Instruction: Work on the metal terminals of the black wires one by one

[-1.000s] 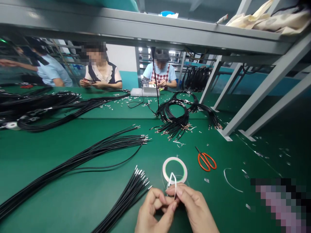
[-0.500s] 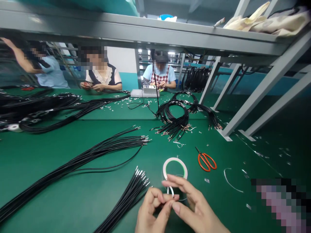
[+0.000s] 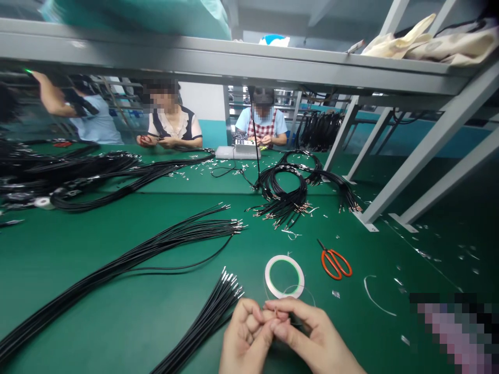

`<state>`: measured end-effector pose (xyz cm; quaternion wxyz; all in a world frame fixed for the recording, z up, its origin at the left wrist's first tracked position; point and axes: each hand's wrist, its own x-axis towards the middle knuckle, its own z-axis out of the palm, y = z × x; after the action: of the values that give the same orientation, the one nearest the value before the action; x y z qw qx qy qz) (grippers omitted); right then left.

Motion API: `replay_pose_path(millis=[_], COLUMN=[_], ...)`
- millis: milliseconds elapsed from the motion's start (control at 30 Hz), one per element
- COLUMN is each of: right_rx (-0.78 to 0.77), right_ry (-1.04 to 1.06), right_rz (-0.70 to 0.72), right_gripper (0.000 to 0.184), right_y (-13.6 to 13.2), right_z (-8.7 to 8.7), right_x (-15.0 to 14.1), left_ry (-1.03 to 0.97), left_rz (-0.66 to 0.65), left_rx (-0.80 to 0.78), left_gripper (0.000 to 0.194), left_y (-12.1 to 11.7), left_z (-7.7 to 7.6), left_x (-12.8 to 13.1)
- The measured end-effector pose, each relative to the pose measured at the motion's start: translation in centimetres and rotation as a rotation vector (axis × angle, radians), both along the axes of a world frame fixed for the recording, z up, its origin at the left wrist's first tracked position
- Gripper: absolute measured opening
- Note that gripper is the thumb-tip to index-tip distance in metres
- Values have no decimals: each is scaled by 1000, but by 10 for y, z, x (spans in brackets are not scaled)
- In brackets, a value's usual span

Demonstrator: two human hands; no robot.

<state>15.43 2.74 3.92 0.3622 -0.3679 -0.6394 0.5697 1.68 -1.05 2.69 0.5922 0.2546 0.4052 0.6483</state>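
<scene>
"Tape roll [image 3: 284, 277] just ahead of the hands, yes? What's it like?"

"One thin white ring lying flat, with the mat showing green through its hollow. It sits just past the fingertips, a little toward the right hand. A fine, clear strand curves away from its near edge."

"And around it, biggest first?"

"The green bench mat [image 3: 136, 322] lies under everything. Left of the hands, a long spray of black wires [image 3: 117, 265] reaches forward. Nearer, a shorter bundle of black wires [image 3: 206, 324] with silver tips ends just beside the left hand. Farther ahead lies one coiled black bundle [image 3: 284, 195]. Forward and right of the hands there's one pair of orange-handled scissors [image 3: 336, 264], and past those, one curl of white strip [image 3: 378, 296]."

"And the hands?"

"Both are curled almost closed, with their fingertips meeting. The left hand [image 3: 247, 332] and the right hand [image 3: 307, 327] pinch one pale sliver [image 3: 275, 311] between them. It's too small to tell what it is."
</scene>
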Motion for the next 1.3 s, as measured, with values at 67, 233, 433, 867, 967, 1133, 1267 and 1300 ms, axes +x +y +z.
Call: replay_pose_path(millis=[67,233,433,867,967,1133,1267,1300], right_rx=[46,177,538,644,606,643,537,472], right_ry=[-19,-12,-274,-372,-352,-361,-380,-373], right_rz=[9,-24,-144,-155,-188,-129,-26,-18], right_gripper=[25,14,18,14,14,18,21,22], right_y=[3,6,8,1,1,-1,-5,-6], right_z=[2,1,-15,-24,-22,-13,2,6], right_x=[1,0,2,-8,-7,-6,-7,-8], left_ry=[-14,43,374,751,742,801,691,668], left_rz=[-24,-73,181,222,184,120,185,174], left_rx=[5,-3,128,201,218,252,283,288], left_gripper=[40,37,27,10,16,9,15,16], left_y=[0,-2,-2,4,3,2,1,1], left_z=[2,-2,-12,-1,1,-2,1,3], left_x=[-1,-3,-10,-27,-26,-27,-24,-22])
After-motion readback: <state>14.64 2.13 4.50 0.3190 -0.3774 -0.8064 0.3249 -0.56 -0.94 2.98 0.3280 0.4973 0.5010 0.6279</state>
